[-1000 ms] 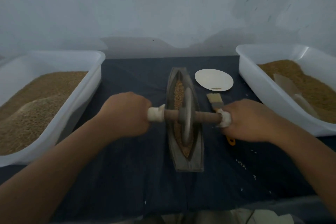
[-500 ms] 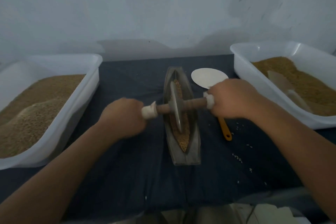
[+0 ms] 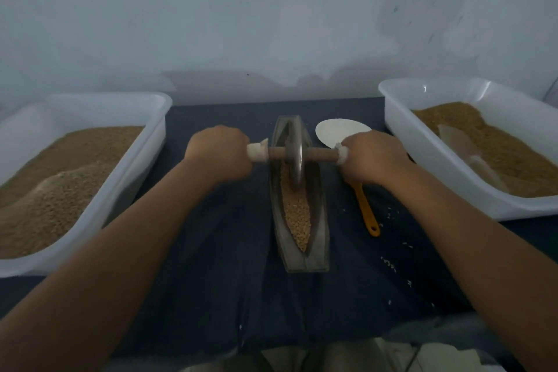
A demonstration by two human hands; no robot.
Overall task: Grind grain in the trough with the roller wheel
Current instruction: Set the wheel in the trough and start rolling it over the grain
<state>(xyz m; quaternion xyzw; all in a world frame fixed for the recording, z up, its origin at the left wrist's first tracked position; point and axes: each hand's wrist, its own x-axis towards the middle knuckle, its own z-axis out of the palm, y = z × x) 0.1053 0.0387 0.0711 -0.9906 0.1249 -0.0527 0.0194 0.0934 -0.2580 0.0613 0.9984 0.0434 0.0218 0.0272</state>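
At the near edge, the counter (image 3: pixel 211 281) is seen covered by a dark blue cloth, over which two bare forearms are stretched forward. A few loose kernels (image 3: pixel 388 264) are scattered on the cloth to the right of centre. The metal trough (image 3: pixel 320 229) is laid lengthwise in the middle of the counter, its blunt end nearest, and its groove is filled with tan grain (image 3: pixel 297 214). Just to its right, a yellow-handled brush (image 3: pixel 367 211) is laid on the cloth, its head hidden under the right hand (image 3: pixel 374 157).

A white tub (image 3: pixel 120 190) heaped with grain is placed at the left, and a second white tub (image 3: pixel 428 172) at the right, in which a pale scoop (image 3: pixel 459 142) is half buried.

Farther on, the roller wheel (image 3: pixel 294 160) is held upright in the far half of the trough, its rim set into the grain. Its wooden axle (image 3: pixel 320 154) is grasped at both white-wrapped ends: the fingers of the left hand (image 3: pixel 219 154) are curled tightly round one end, those of the right hand round the other. Beyond the right hand, a white plate (image 3: pixel 335 131) is partly covered. A pale, mottled wall (image 3: pixel 271 24) is seen behind.
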